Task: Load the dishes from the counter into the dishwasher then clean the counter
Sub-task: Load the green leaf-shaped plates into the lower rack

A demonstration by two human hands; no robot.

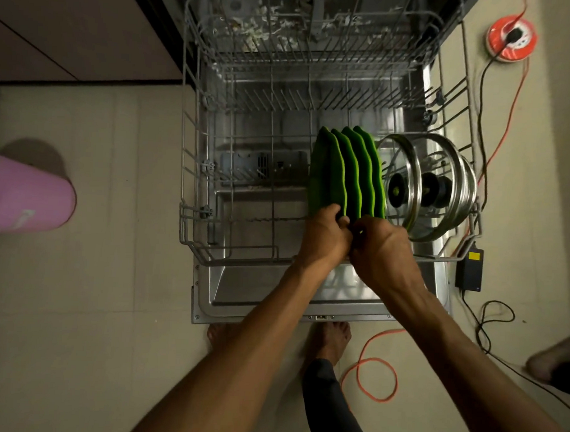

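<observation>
4 green plates point(346, 172) stand on edge in the lower rack point(188, 167), beside the glass lids point(430, 185). The left hand point(325, 233) pinches the leftmost plate's rim; the right hand point(378, 245) grips the next ones. Best to seat each rim between 2 tines — upright, not leaning — before letting go.

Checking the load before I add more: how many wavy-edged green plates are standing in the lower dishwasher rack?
4, upright in a row: leftmost, second, third, rightmost beside the glass lids. Both hands cover their near edges, so another could be hidden.
</observation>
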